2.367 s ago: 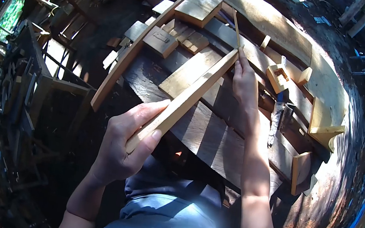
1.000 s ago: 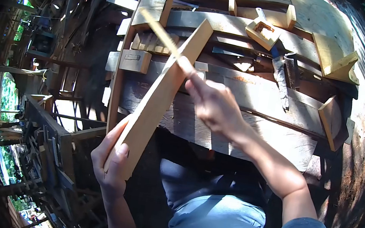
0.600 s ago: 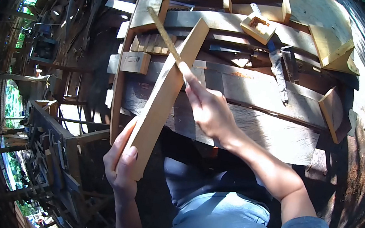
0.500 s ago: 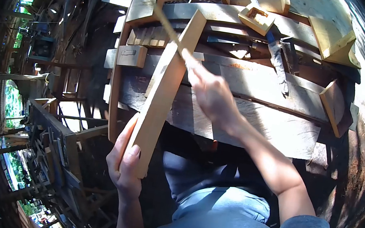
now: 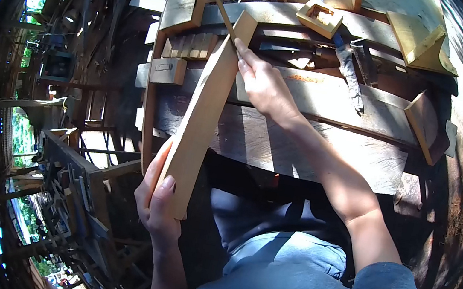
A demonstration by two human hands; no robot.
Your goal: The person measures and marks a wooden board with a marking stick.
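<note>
A long pale wooden board [image 5: 202, 119] slants up from my left hand toward the workbench. My left hand [image 5: 158, 202] grips its lower end, thumb on the near side and fingers along the left edge. My right hand [image 5: 265, 86] is closed round the end of a thin wooden stick [image 5: 222, 11], which crosses the board near its upper end and points up to the left. Whether the stick touches the board cannot be made out.
The workbench [image 5: 315, 149] carries a wooden block [image 5: 183, 10], a small block with a slot [image 5: 167, 71], a square hollowed piece [image 5: 319, 18], a cloth-wrapped tool [image 5: 349, 72] and an angled yellowish piece [image 5: 420, 44]. Wooden frames [image 5: 83, 163] stand at the left.
My right hand has shifted slightly up and left, and the stick now stands out sharply instead of blurred. The board stays in my left hand at nearly the same slant.
</note>
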